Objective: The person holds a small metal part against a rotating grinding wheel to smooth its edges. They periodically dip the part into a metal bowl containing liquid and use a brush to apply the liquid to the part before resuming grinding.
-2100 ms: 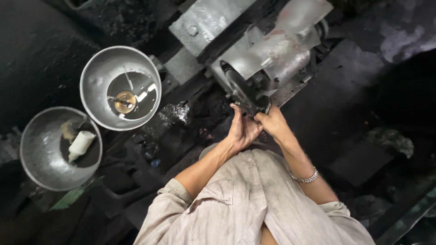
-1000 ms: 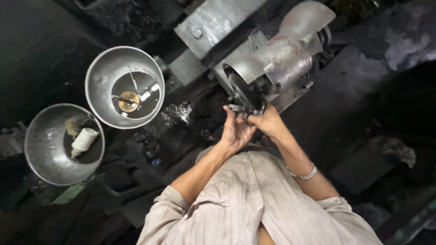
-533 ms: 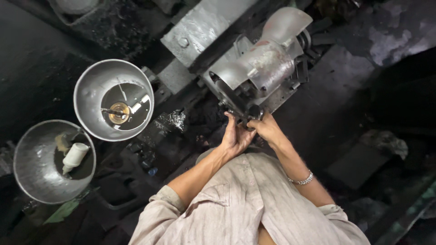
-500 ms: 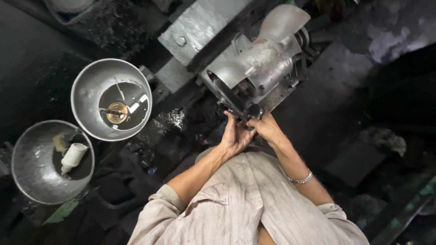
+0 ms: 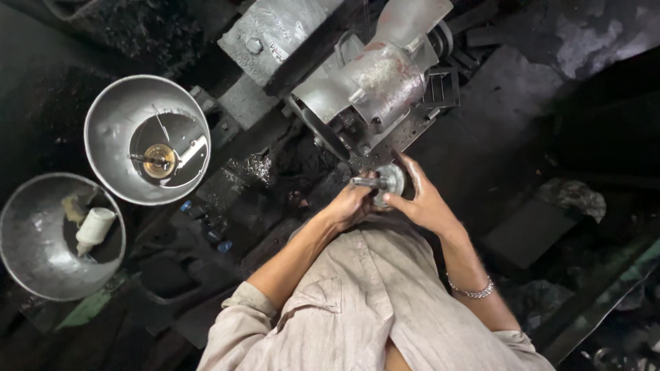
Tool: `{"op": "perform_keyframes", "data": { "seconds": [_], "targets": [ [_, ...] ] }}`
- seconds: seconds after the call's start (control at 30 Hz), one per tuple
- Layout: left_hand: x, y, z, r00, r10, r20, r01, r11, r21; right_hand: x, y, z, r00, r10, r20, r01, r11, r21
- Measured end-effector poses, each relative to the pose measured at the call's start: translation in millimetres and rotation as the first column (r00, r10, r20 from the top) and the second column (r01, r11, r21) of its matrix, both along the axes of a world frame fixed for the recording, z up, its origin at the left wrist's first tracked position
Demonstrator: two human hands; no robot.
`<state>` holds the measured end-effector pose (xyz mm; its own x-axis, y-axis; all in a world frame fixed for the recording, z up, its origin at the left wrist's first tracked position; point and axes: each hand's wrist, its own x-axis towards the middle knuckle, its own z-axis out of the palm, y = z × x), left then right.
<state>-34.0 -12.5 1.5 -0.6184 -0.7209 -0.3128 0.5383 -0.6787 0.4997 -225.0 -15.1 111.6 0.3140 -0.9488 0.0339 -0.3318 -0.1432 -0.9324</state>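
Both my hands hold a small round metal part with a short shaft (image 5: 382,183) just below a grey metal grinding machine (image 5: 368,86). My left hand (image 5: 350,205) grips the shaft end from the left. My right hand (image 5: 421,199) cups the disc side, fingers spread around its rim. A silver bracelet (image 5: 471,290) sits on my right wrist. The part is pulled slightly back from the machine's dark wheel (image 5: 322,132).
Two metal bowls stand at left: the upper bowl (image 5: 110,124) holds a brass-coloured piece and small tools, the lower bowl (image 5: 27,247) holds a white bottle. Metal shavings (image 5: 253,166) lie on the dark greasy bench. A grey bolted block (image 5: 271,34) sits behind the machine.
My hands have drawn back from the machine's wheel, and the round metal part now shows between them. The view has shifted slightly.
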Motion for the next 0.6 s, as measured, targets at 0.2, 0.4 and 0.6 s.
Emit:
{"op": "perform_keyframes", "data": {
  "seconds": [0.2,0.4,0.6],
  "targets": [
    [-9.5,1.7,0.9,0.997,0.008,0.076,-0.025,0.974,0.225,37.2,-35.9,9.6,0.901,0.111,-0.42,-0.016,0.974,0.224],
    [-16.3,-7.0,4.5,0.968,0.198,0.156,-0.239,0.919,0.314,53.6,-64.3,-5.6,0.87,0.172,-0.461,-0.016,0.946,0.323],
    [-16.2,-9.3,6.9,0.978,0.145,0.154,-0.192,0.913,0.36,47.6,-60.9,-28.1,0.904,0.07,-0.422,0.077,0.944,0.322]
  ]
}}
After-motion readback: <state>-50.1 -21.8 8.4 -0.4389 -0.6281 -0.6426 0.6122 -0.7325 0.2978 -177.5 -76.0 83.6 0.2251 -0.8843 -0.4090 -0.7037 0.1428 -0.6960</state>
